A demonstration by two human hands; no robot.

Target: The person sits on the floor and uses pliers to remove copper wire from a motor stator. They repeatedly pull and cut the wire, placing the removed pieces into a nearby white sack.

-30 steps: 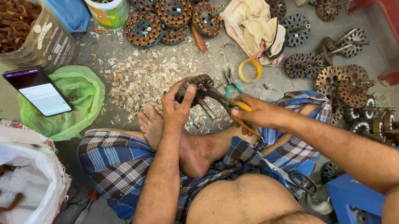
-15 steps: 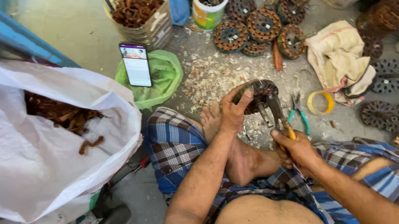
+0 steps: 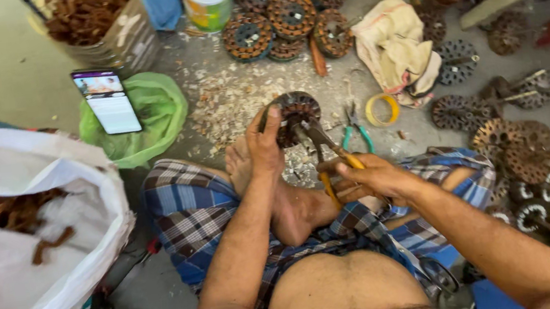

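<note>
I sit cross-legged on the floor in a blue checked cloth. My left hand [image 3: 264, 143] grips a round rusty motor stator [image 3: 296, 113] and holds it upright against my foot. My right hand [image 3: 369, 178] is closed on the yellow handles of a pair of pliers [image 3: 324, 147], whose jaws reach into the stator's windings.
Green-handled pliers [image 3: 356, 130], a yellow tape ring [image 3: 382, 109] and a beige cloth [image 3: 398, 49] lie ahead. Several stators [image 3: 287, 15] lie ahead, with more [image 3: 515, 141] at right. A phone [image 3: 107, 101] rests on a green bag. White sack [image 3: 31, 251] with copper scraps at left.
The camera view swung back to the right and nearer. Both hands stay on the stator and pliers; the pliers' jaws have shifted slightly in the windings.
</note>
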